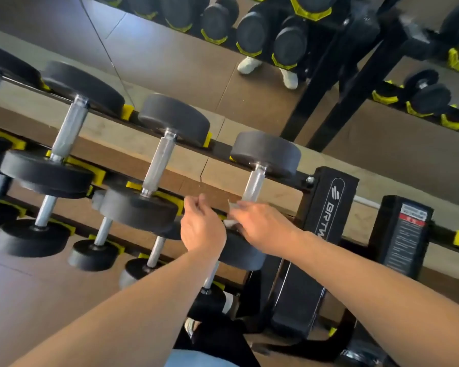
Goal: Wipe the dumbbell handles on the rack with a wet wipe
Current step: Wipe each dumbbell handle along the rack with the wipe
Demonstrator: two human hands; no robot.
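Note:
Black dumbbells with silver handles lie in rows on a black rack (pixel 326 205) with yellow cradles. My right hand (pixel 260 226) grips a small pale wet wipe (pixel 232 223) at the near end of the rightmost top-row handle (pixel 253 185). My left hand (pixel 202 227) hovers just left of it, fingers pinched together near the wipe's edge; whether it touches the wipe is unclear. The middle handle (pixel 161 165) and the left handle (pixel 69 128) sit further left. The near head of the rightmost dumbbell is partly hidden under my hands.
A mirror behind the rack reflects more dumbbells and white shoes (pixel 265 71). A second rack post with a label (pixel 406 234) stands to the right. Lower tiers hold smaller dumbbells (pixel 96 252). Brown floor lies at the left.

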